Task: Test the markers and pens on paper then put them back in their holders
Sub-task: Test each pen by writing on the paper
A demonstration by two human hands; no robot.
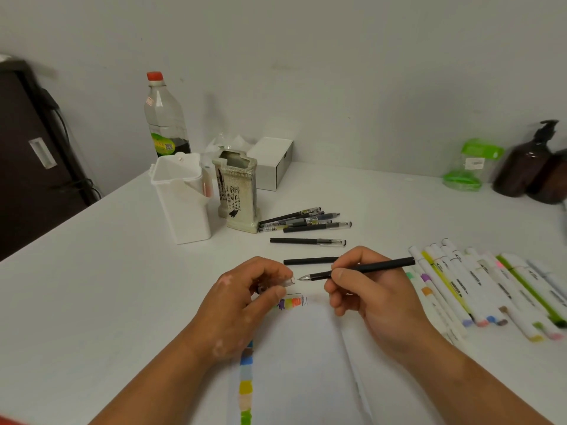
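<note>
My right hand (pixel 365 289) grips a black pen (pixel 377 267) with its bare tip pointing left, just above the paper (pixel 300 363). A clear pen cap (pixel 288 281) is pinched in my left hand (pixel 245 299), its mouth a short way from the pen tip. The paper carries colour swatches along its left and top edges and a small black scribble. More black pens (pixel 303 220) lie beside the ceramic holder (pixel 237 194). Two single pens (pixel 308 241) lie nearer me. A white plastic holder (pixel 184 197) stands left of the ceramic one. White markers (pixel 478 286) lie in a row at right.
A clear bottle with a red cap (pixel 164 118) and a white box (pixel 271 162) stand at the back. Brown pump bottles (pixel 527 167) and a green-lidded container (pixel 469 167) stand at the far right. A dark cabinet (pixel 33 167) is off the table's left edge.
</note>
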